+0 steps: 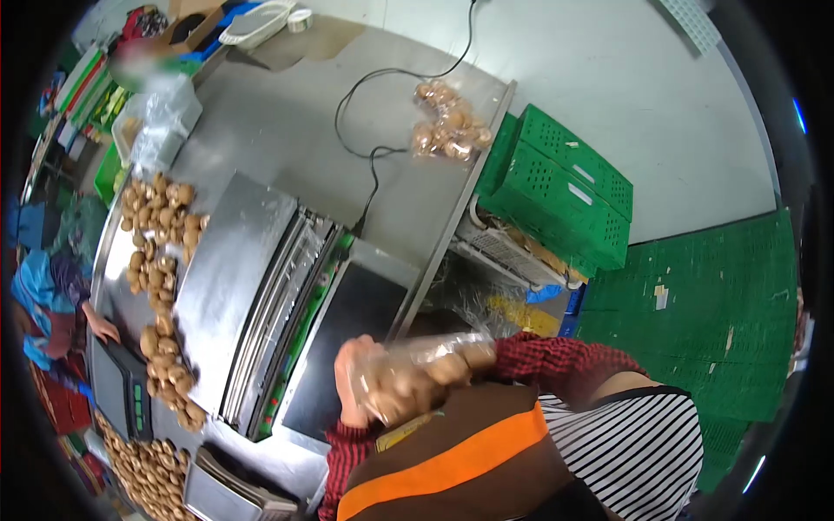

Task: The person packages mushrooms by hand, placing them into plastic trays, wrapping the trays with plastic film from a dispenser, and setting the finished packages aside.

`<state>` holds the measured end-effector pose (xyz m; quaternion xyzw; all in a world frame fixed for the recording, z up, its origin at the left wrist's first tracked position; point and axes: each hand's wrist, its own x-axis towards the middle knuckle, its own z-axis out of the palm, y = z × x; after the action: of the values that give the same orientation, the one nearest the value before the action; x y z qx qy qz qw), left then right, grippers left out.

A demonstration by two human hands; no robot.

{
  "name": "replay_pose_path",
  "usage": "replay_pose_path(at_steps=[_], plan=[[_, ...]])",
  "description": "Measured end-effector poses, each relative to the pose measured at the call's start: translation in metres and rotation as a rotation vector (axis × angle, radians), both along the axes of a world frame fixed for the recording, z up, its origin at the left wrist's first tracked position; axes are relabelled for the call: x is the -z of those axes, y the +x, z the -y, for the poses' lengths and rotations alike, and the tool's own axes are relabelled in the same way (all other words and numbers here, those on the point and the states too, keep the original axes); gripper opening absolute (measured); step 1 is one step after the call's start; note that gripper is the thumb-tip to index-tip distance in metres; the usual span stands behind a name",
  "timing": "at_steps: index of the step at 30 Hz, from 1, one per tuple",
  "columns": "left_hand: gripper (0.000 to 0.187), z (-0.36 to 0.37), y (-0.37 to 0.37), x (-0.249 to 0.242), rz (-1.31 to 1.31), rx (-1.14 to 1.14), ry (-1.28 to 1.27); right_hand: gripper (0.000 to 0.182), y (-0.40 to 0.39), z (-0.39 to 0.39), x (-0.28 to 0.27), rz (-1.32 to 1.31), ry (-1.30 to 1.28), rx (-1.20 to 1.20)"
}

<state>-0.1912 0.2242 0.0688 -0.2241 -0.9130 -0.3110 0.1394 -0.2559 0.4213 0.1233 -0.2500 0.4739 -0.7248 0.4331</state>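
Note:
Close to my body is a clear plastic bag of brown mushrooms (413,382), smeared by motion. My left hand (347,382) is closed on the left end of this bag, beside the weighing-and-wrapping machine's dark plate (343,347). From the right, my checked right sleeve (565,365) reaches to the bag's other end. The right hand itself is hidden behind the bag, so its grip does not show. Left of the plate, the wrapping machine (278,321) has metal rollers and a green strip. Loose mushrooms (161,260) lie along its far side.
Filled mushroom bags (450,126) and a black cable (339,113) lie on the steel table (287,130). Green crates (560,191) stand beyond its edge, with more stacked at right (695,304). Across the table, a co-worker's hand (102,326) is by a dark scale (120,386).

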Motion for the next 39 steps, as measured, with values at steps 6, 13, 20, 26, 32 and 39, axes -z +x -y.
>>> replay_pose_path(at_steps=[6,13,20,26,32,39], plan=[[0.068,0.002,-0.006,-0.097,1.743,0.259,1.6,0.048,-0.02,-0.049,-0.016,-0.096,0.475,0.111],[0.051,-0.026,-0.053,-0.053,2.036,0.619,2.093,0.04,-0.024,-0.07,-0.055,0.074,0.412,0.473],[0.028,-0.017,-0.063,-0.081,0.858,-0.527,1.43,0.028,-0.127,-0.183,0.095,-0.486,0.795,0.721],[0.066,0.122,-0.045,-0.094,-0.106,-1.348,0.358,0.026,-0.235,-0.067,0.046,-0.493,0.644,1.155],[0.118,0.271,-0.023,-0.072,-0.013,-1.471,0.182,0.031,-0.23,0.251,-0.009,-0.72,0.311,0.277],[0.097,0.303,-0.043,-0.054,0.108,-1.266,0.219,0.05,-0.197,0.48,0.016,-1.223,0.084,-0.324]])
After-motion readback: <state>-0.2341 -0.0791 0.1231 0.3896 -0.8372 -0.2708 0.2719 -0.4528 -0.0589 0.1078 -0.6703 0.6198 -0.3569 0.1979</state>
